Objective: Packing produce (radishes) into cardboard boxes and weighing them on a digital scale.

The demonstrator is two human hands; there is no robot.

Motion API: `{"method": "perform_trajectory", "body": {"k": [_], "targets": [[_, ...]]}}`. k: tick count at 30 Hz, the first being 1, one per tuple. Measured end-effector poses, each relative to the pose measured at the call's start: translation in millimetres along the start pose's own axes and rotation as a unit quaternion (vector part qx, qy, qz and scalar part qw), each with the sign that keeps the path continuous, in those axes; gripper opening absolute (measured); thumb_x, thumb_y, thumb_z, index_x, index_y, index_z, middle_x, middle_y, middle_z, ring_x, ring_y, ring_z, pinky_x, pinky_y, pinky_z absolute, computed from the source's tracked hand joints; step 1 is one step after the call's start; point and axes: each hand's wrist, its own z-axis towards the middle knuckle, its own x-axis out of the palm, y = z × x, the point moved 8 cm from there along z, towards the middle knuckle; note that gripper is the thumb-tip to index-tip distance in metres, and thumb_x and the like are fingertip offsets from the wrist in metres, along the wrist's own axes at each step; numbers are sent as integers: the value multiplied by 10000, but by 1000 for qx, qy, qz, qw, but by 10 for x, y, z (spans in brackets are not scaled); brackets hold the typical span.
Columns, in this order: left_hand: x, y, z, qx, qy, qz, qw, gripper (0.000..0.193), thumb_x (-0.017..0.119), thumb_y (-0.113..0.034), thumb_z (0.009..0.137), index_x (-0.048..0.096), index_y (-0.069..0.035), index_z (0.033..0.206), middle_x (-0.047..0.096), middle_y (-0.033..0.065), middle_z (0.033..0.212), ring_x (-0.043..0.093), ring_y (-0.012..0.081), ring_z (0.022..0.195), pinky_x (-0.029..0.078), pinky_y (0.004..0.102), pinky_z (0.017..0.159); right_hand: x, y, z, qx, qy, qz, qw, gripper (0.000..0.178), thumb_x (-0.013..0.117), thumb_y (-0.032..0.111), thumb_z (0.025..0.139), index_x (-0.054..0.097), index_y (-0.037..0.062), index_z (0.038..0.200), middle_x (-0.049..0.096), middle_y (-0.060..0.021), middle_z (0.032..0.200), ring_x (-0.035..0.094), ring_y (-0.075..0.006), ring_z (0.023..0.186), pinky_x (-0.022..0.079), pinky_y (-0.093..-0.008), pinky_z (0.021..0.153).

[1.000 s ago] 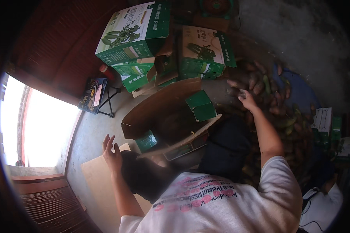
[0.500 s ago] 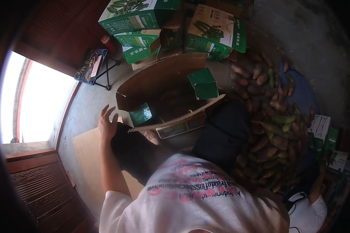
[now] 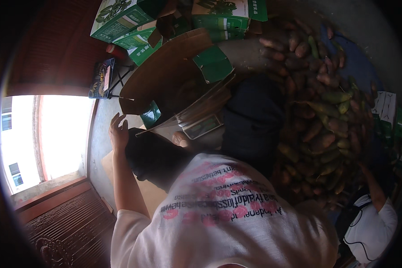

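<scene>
Just beside the loosely spread left hand (image 3: 118, 134), the cardboard box (image 3: 165, 64); right hand unseen, state unclear.

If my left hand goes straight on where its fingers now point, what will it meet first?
Your left hand would probably meet the open cardboard box first, at its left corner; depth is unclear here.

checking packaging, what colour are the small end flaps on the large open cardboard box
Green cardboard end flaps, clearest in the head view.
</scene>
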Motion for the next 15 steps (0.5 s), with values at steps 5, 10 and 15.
{"method": "perform_trajectory", "body": {"k": [5, 10, 15], "targets": [[16, 103, -117, -15, -29, 28, 999, 245, 667, -69, 930, 749, -73, 1161, 618, 173, 1396, 620, 353, 1246, 590, 398, 901, 9, -214, -149, -17, 12, 137, 990, 586, 596, 333, 946, 466, 129, 1479, 569, -100, 1356, 596, -290, 1092, 527, -474, 929], [-11, 175, -184, -24, -41, 40, 998, 243, 658, -55, 921, 757, -84, 1140, 636, 163, 1377, 603, 357, 1267, 504, 423, 1035, -119, -328, -411, -39, 18, 266, 963, 602, 588, 353, 944, 455, 135, 1489, 557, -94, 1378, 590, -291, 1090, 526, -472, 929], [23, 72, -97, -44, -36, 42, 998, 237, 649, -49, 916, 768, -96, 1116, 636, 165, 1381, 593, 359, 1282, 459, 433, 1098, -149, -420, -632, -69, 18, 387, 919, 618, 580, 372, 942, 444, 142, 1498, 544, -88, 1400, 584, -291, 1089, 525, -471, 928]]}}
